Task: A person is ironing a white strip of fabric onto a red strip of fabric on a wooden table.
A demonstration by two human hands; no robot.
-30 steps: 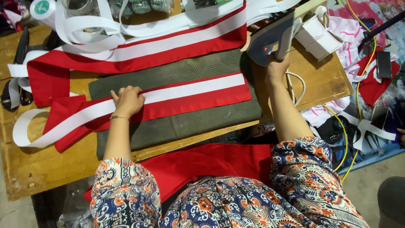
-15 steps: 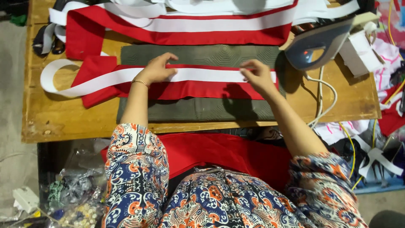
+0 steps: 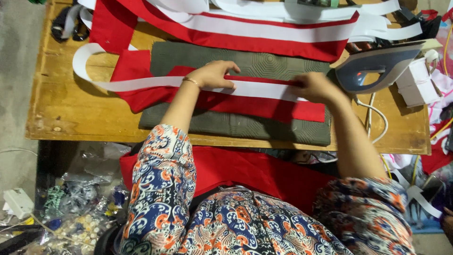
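Note:
A red fabric strip [image 3: 264, 106] with a white band [image 3: 141, 84] along it lies across a grey-green ironing pad [image 3: 245, 126] on a wooden table [image 3: 80, 118]. My left hand [image 3: 214, 74] presses on the white band near the strip's middle, fingers pinching its upper edge. My right hand [image 3: 315, 87] pinches the same upper edge further right. A grey steam iron [image 3: 377, 63] stands on its heel to the right of the pad, apart from both hands.
More red and white fabric [image 3: 264, 33] lies folded along the table's far side. A white box [image 3: 417, 85] and cables sit by the iron. Red cloth [image 3: 245, 170] hangs over my lap. Plastic bags and clutter [image 3: 75, 208] fill the floor at left.
My right hand let go of the iron, which now stands at the right, and came down onto the strip. Both hands now hold the strip's upper edge. The view has shifted.

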